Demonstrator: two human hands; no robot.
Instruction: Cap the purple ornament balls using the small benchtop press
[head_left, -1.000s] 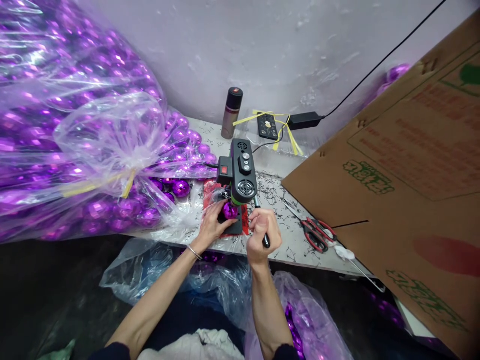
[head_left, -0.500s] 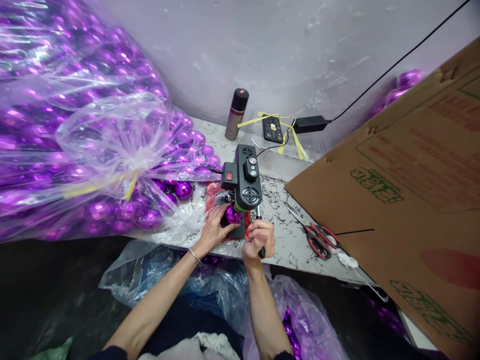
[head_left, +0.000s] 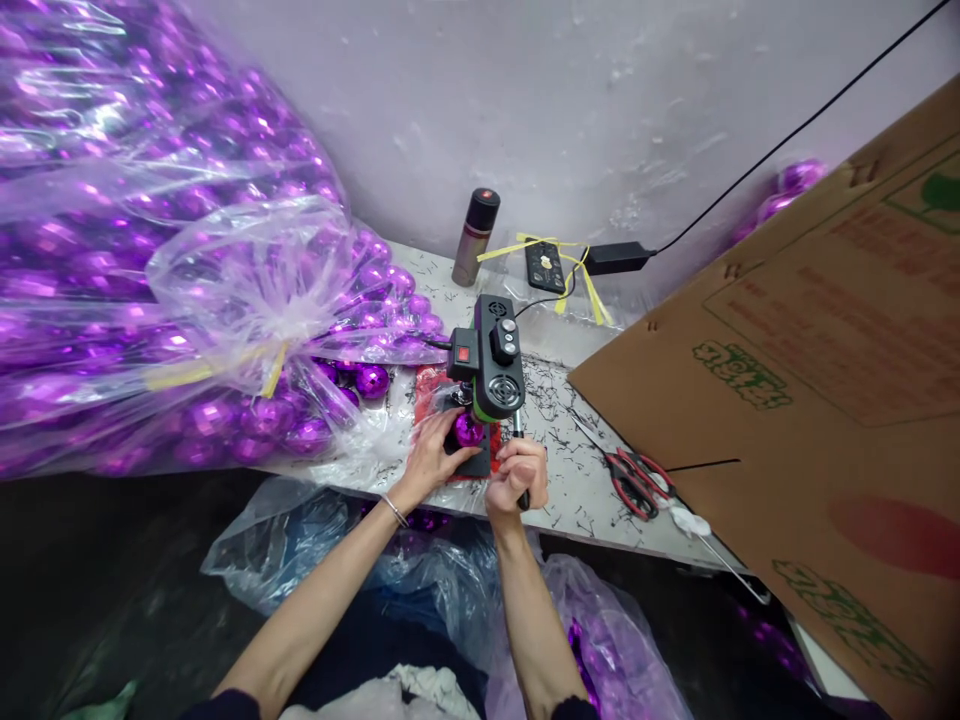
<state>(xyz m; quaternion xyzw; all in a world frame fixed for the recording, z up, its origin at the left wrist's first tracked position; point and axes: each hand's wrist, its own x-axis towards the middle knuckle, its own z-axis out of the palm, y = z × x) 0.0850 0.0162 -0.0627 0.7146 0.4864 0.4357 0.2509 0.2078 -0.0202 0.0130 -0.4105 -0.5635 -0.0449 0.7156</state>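
A shiny purple ball ornament (head_left: 469, 430) sits under the head of a small black bench machine (head_left: 498, 355) with round vents and a red switch. My left hand (head_left: 433, 455) has its thumb and fingers curved around the ball, holding it at the machine's base (head_left: 477, 464). The fingers of my right hand (head_left: 519, 475) are wrapped round the machine's lever handle (head_left: 524, 498), whose dark end pokes out below the fist. Red material (head_left: 427, 385) lies beneath the base. Where the ball meets the machine's underside is hidden.
A huge clear bag of purple balls (head_left: 247, 240) fills the left. Behind the machine are a thermos (head_left: 475, 238), a phone (head_left: 544, 264) and a power adapter (head_left: 618, 258). Red-handled scissors (head_left: 637, 482) lie beside a cardboard box (head_left: 787, 390) at right. Small black bits litter the white tabletop (head_left: 555, 420).
The camera view has shifted slightly. Both hands keep their places, left on the ball and right on the lever, with no clear movement of either.
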